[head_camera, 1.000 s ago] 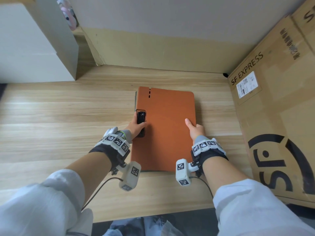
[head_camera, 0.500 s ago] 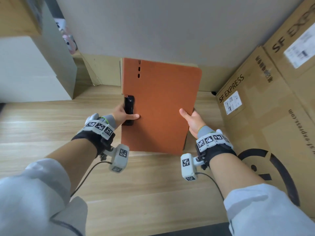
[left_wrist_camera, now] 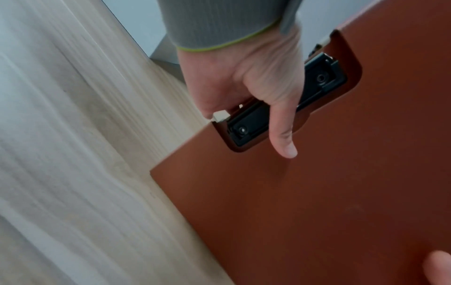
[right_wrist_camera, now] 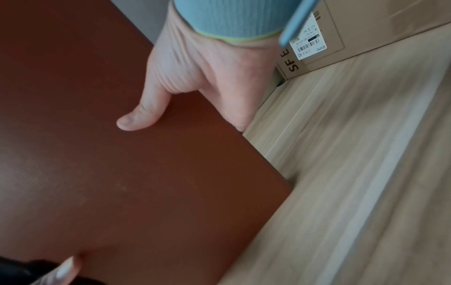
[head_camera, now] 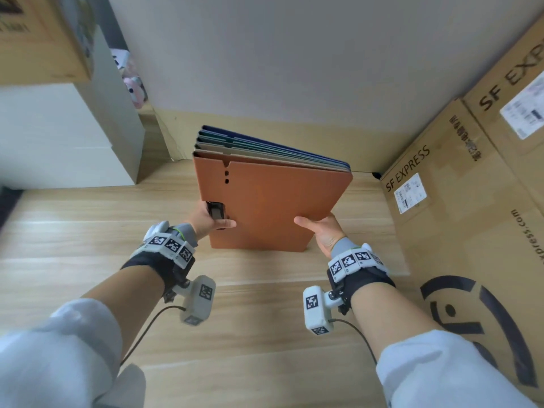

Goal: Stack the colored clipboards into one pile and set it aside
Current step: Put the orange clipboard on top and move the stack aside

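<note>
A pile of several clipboards stands tilted on its near edge on the wooden table. The orange one faces me, with grey, green and blue edges showing behind it. My left hand grips the pile's left edge at the black clip, thumb on the orange face. My right hand grips the right edge, thumb flat on the orange face. The other fingers of both hands are hidden behind the pile.
Large SF Express cardboard boxes stand close on the right, another box sits high at the left over a white cabinet. A grey wall runs behind the pile. Bare table lies to the left and front.
The pile was flat on the table a second ago. Both hands have lifted and tipped it upright, and its far edge now shows the other clipboards' coloured edges.
</note>
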A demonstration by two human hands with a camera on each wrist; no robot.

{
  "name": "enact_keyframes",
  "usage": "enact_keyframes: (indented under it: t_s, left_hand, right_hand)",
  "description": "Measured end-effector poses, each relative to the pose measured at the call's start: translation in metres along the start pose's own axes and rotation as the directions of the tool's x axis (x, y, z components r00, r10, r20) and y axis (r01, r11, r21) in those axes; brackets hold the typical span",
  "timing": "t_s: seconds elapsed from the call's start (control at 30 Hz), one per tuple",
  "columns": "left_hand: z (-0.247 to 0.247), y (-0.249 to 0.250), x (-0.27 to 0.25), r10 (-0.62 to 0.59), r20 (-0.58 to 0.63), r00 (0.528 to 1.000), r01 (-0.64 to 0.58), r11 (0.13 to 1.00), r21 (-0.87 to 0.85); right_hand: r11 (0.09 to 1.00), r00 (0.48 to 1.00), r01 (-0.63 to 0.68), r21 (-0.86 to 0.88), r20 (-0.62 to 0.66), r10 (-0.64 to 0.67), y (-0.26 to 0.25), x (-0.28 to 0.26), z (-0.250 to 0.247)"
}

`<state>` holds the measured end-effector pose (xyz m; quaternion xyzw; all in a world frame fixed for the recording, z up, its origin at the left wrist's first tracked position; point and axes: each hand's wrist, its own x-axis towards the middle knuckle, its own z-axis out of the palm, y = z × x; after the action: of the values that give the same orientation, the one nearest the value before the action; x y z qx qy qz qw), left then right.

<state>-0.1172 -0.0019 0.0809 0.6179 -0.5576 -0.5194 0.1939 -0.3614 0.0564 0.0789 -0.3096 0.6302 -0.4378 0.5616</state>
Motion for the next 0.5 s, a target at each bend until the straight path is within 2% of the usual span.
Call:
enact_keyframes:
  t_s: [0.13, 0.27, 0.4, 0.5]
  left_hand:
    - [0.006, -0.004, 0.003, 0.042, -0.069, 0.997, -0.043, 0.999, -0.013]
    - [0.006, -0.002, 0.004, 0.071, -0.090, 0.993, -0.066, 0.996, 0.054]
    - [0.002, 0.002, 0.006, 0.069, -0.082, 0.994, -0.062, 0.995, 0.083]
    - [0.000, 0.009, 0.012, 0.061, -0.029, 0.998, -0.058, 0.993, 0.102]
  right_hand:
    - [0.988, 0.990, -0.062, -0.143, -0.136, 0.042, 0.018, 0.005, 0.002]
    - [0.981, 0.980, -0.037, -0.188, -0.200, -0.001, 0.025, 0.006, 0.007]
    - [0.982, 0.971, 0.002, -0.190, -0.233, -0.047, 0.016, 0.005, 0.009]
    - [0.974, 0.963, -0.010, -0.228, -0.264, -0.052, 0.009, 0.007, 0.006]
